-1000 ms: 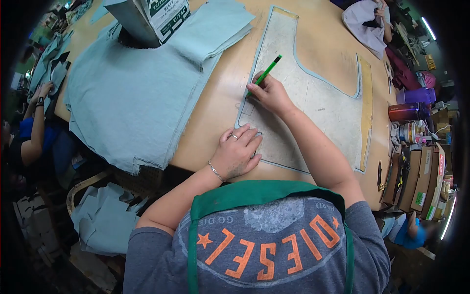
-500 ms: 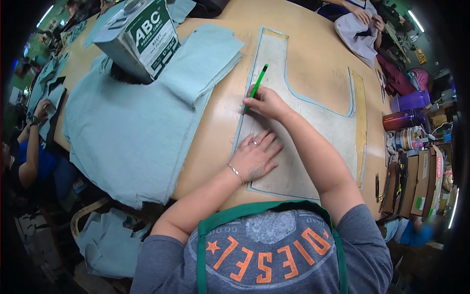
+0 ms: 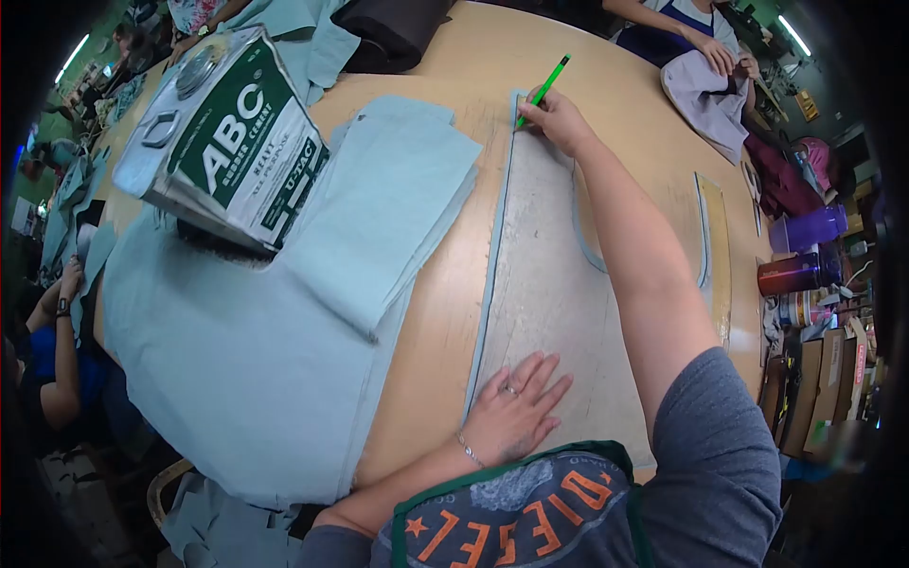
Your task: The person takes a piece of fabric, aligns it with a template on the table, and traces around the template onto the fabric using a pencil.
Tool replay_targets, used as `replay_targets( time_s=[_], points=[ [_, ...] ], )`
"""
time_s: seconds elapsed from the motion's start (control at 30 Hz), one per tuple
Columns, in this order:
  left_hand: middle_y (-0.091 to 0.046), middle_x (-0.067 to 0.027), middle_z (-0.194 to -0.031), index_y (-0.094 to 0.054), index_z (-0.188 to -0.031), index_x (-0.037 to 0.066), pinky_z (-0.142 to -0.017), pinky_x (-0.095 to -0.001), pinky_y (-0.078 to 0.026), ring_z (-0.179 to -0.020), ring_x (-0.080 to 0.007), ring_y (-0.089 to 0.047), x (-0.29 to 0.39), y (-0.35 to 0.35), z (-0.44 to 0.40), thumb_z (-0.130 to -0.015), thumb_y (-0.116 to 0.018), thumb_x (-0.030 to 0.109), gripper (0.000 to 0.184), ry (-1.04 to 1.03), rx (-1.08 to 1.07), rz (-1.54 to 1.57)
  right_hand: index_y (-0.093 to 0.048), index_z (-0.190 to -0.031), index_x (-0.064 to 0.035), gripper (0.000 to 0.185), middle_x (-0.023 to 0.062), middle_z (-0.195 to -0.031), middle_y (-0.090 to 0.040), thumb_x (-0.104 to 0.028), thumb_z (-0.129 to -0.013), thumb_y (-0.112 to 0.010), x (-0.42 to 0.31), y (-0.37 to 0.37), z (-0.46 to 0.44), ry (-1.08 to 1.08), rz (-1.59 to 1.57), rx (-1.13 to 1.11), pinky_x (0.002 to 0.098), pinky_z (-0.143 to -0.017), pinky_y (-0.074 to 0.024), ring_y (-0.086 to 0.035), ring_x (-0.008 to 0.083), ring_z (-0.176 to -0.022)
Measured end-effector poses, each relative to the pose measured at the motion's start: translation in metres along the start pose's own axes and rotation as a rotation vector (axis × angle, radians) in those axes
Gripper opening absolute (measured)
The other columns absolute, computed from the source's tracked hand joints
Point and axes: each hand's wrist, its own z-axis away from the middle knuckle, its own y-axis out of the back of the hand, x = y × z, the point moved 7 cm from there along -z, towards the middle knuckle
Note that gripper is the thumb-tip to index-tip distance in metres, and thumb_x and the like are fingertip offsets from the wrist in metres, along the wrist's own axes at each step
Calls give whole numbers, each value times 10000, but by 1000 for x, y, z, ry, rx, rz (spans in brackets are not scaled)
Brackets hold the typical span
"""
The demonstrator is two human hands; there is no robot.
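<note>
My right hand (image 3: 557, 121) grips a green pencil (image 3: 543, 92), its tip at the upper left edge of a pale grey pattern template (image 3: 535, 275). A light blue fabric piece (image 3: 490, 275) lies under the template and shows as a thin border along its edges. Flat on the lower part of the template rests my left hand (image 3: 516, 409), fingers spread, wearing a ring and a bracelet. My right forearm covers part of the template's curved cutout.
Left of the template lies a stack of light blue fabric (image 3: 256, 350), weighed on by a rubber cement can (image 3: 232, 142). Scissors (image 3: 753, 189), a purple container (image 3: 808, 227) and cardboard boxes (image 3: 822, 388) line the right side. Another person's hands hold grey cloth (image 3: 703, 99) at the far right.
My right hand with the pencil has travelled up the template's left edge to its top corner. My left hand stays spread on the template. The camera view has shifted.
</note>
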Motion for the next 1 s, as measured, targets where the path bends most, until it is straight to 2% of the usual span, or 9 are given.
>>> replay_targets(
  time_s=[0.13, 0.33, 0.4, 0.6, 0.7, 0.73, 0.83, 0.87, 1.0],
  points=[
    [-330, -10, -1330, -404, -1249, 254, -938, -360, -194, -1228, -149, -280, -1, -2, -1, -770, -497, 456, 528, -23, 41, -56, -497, -872, -25, 176, 52, -771, -557, -172, -819, -578, 12, 12, -26, 28, -125, 74, 242, -615, -460, -549, 117, -682],
    [-327, -33, -1325, -417, -1238, 230, -930, -374, -217, -1235, -165, -273, -3, 1, -3, -752, -527, 444, 542, -27, -21, 41, -487, -891, -34, 213, 55, -778, -553, -214, -821, -577, 24, 25, 52, -77, -544, 339, 221, -585, -452, -539, 111, -655],
    [-324, -54, -1322, -427, -1226, 209, -950, -408, -210, -1240, -184, -264, -1, 4, -1, -744, -534, 441, 545, -20, -10, 61, -491, -876, -38, 212, 53, -773, -557, -222, -819, -579, 14, 19, 100, -125, -435, 280, 216, -573, -450, -536, 106, -644],
    [-367, -77, -1289, -439, -1214, 179, -944, -487, -237, -1212, -244, -308, 10, 0, 11, -744, -519, 449, 548, -78, 70, -69, -525, -832, -28, 146, 18, -698, -563, -136, -790, -613, -28, -74, 240, -157, -291, -286, 213, -540, -418, -532, 82, -640],
    [-450, -97, -1209, -473, -1172, 169, -912, -448, -304, -1158, -260, -367, 7, 0, 10, -746, -523, 422, 499, -38, 10, -27, -536, -786, -25, 144, 24, -658, -562, -128, -768, -634, -50, -111, 282, -221, -127, -485, 210, -529, -400, -505, 67, -614],
    [-522, -103, -1109, -502, -1126, 148, -875, -446, -336, -1049, -282, -456, 8, 0, 8, -740, -520, 431, 479, -6, -83, -13, -548, -775, -22, 154, 36, -642, -562, -141, -755, -645, -55, -118, 288, -207, -43, -502, 227, -538, -408, -507, 82, -608],
    [-396, -123, -1266, -473, -1172, 113, -945, -457, -284, -1136, -304, -386, 3, -14, 10, -758, -490, 430, 521, 41, -244, 88, -561, -775, -21, 172, 51, -646, -567, -165, -748, -652, -44, -138, 296, -84, 59, -569, 256, -558, -422, -516, 108, -604],
    [-348, -126, -1307, -471, -1173, 102, -955, -461, -275, -1151, -307, -371, 4, -8, 11, -762, -484, 432, 527, -26, -106, 94, -567, -781, -23, 188, 63, -661, -577, -185, -746, -654, -44, -139, 296, -80, 96, -571, 282, -585, -433, -525, 134, -612],
    [-309, -129, -1333, -439, -1205, 110, -962, -466, -265, -1161, -308, -361, 2, -17, 13, -774, -473, 422, 533, 6, -163, 68, -539, -792, -22, 134, 1, -697, -553, -123, -778, -626, -49, -144, 302, -98, 158, -642, 235, -609, -421, -495, 73, -657]
  ],
)
